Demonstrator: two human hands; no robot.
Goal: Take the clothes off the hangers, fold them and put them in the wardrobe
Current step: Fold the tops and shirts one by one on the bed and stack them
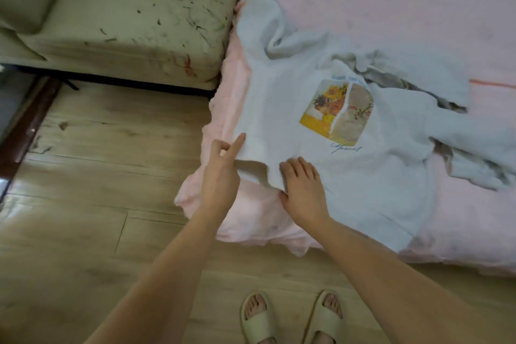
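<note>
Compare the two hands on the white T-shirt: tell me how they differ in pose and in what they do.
The left hand is at the hem corner of the white T-shirt, forefinger stretched out along the edge, other fingers curled; the right hand lies flat, fingers straight.
The left hand is over the shirt's edge by the pink bedcover; the right hand presses further in, below the sunflower print.
Both touch the same shirt near its hem.
</note>
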